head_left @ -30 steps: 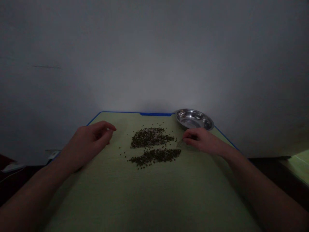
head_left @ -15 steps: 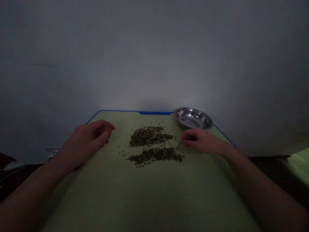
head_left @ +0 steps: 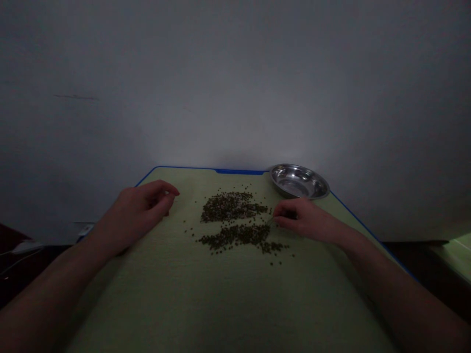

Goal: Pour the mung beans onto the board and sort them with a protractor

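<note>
Small dark green beans, mixed with paler grains, lie in two loose bands, a far pile (head_left: 231,207) and a near pile (head_left: 235,235). My right hand (head_left: 307,219) is closed at the right end of the piles. Its thumb and forefinger pinch a thin, pale, narrow tool (head_left: 271,221) whose tip reaches the near pile's edge; its exact kind is not clear. To the left of the piles, apart from them, my left hand (head_left: 142,208) hovers with curled fingers and thumb close to forefinger. Whatever it may hold is too small to make out.
A shiny steel bowl (head_left: 299,182) stands at the table's far right corner, just beyond my right hand. The pale green table (head_left: 228,304) has a blue edge and meets a grey wall (head_left: 235,88). A white cable (head_left: 24,249) shows at the far left.
The right end of the near pile has been pulled toward me and spread out, with a few loose beans in front. My left hand stays about where it was; the view has shifted slightly.
</note>
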`<action>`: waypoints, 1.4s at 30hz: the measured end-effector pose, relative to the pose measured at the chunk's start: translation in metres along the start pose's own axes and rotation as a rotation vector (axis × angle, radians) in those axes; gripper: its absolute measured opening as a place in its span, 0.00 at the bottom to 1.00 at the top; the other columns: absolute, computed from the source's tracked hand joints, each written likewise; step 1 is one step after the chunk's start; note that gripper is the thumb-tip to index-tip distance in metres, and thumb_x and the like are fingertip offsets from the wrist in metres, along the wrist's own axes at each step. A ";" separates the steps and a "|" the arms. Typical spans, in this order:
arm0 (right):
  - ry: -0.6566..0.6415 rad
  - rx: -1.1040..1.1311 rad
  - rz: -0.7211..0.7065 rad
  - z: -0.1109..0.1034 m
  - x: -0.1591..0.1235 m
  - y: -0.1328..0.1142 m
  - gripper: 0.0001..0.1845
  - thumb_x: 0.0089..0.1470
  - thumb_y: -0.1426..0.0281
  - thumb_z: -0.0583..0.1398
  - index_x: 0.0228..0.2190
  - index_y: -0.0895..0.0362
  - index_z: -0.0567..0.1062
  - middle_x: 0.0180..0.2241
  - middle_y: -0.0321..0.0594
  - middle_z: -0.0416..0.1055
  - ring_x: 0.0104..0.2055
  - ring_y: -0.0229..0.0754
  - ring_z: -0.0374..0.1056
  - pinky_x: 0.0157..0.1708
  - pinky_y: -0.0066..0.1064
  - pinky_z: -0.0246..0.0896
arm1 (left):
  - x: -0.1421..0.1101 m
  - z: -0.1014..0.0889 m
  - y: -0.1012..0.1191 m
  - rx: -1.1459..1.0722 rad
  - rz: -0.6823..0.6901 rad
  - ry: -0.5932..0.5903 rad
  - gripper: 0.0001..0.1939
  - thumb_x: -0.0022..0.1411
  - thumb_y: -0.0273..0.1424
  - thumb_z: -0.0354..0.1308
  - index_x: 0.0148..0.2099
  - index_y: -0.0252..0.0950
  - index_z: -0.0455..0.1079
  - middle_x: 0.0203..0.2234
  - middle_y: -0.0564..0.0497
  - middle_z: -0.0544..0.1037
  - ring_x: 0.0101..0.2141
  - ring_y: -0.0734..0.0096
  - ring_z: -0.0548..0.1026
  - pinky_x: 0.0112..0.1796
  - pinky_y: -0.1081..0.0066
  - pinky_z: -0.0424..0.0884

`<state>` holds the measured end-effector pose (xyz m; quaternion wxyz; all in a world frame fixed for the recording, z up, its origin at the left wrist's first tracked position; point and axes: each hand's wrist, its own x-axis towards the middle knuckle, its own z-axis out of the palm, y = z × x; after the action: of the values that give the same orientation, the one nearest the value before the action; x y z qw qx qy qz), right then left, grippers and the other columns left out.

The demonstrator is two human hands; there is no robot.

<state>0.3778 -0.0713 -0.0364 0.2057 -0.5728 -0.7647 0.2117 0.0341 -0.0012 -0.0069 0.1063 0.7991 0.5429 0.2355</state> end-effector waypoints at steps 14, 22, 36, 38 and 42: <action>0.109 -0.040 -0.100 0.019 0.002 -0.014 0.07 0.57 0.70 0.57 0.30 0.56 0.75 0.25 0.36 0.72 0.25 0.37 0.63 0.25 0.29 0.55 | -0.002 0.000 0.002 -0.016 0.001 0.014 0.18 0.61 0.40 0.47 0.43 0.36 0.72 0.19 0.55 0.73 0.23 0.72 0.70 0.28 0.71 0.64; 0.097 -0.003 -0.166 0.031 -0.001 -0.026 0.07 0.58 0.68 0.57 0.32 0.55 0.76 0.27 0.36 0.74 0.25 0.36 0.64 0.25 0.28 0.55 | -0.001 0.000 0.004 -0.040 0.029 0.037 0.18 0.59 0.41 0.47 0.41 0.36 0.72 0.22 0.52 0.75 0.24 0.70 0.71 0.29 0.70 0.64; 0.149 -0.009 -0.166 0.030 -0.003 -0.040 0.07 0.58 0.66 0.58 0.34 0.53 0.76 0.29 0.38 0.77 0.28 0.39 0.68 0.27 0.30 0.60 | -0.002 -0.015 0.001 -0.007 0.007 0.208 0.14 0.54 0.34 0.49 0.20 0.40 0.51 0.14 0.58 0.55 0.20 0.75 0.56 0.23 0.72 0.51; 0.139 -0.019 -0.191 0.031 0.002 -0.047 0.07 0.58 0.67 0.58 0.33 0.53 0.76 0.29 0.38 0.76 0.28 0.39 0.68 0.27 0.30 0.60 | -0.003 -0.016 0.001 -0.007 -0.012 0.222 0.14 0.52 0.32 0.49 0.20 0.40 0.47 0.14 0.59 0.52 0.20 0.75 0.54 0.23 0.71 0.49; 0.077 -0.072 -0.268 0.040 0.014 -0.067 0.05 0.57 0.70 0.59 0.33 0.55 0.76 0.29 0.38 0.76 0.30 0.39 0.68 0.30 0.30 0.60 | -0.002 -0.017 -0.004 -0.060 -0.030 0.250 0.16 0.50 0.31 0.50 0.18 0.39 0.45 0.14 0.59 0.50 0.20 0.76 0.52 0.23 0.71 0.47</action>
<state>0.2988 -0.0787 -0.0305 0.2405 -0.4802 -0.8331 0.1327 0.0224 -0.0027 0.0054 0.0652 0.7516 0.5565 0.3480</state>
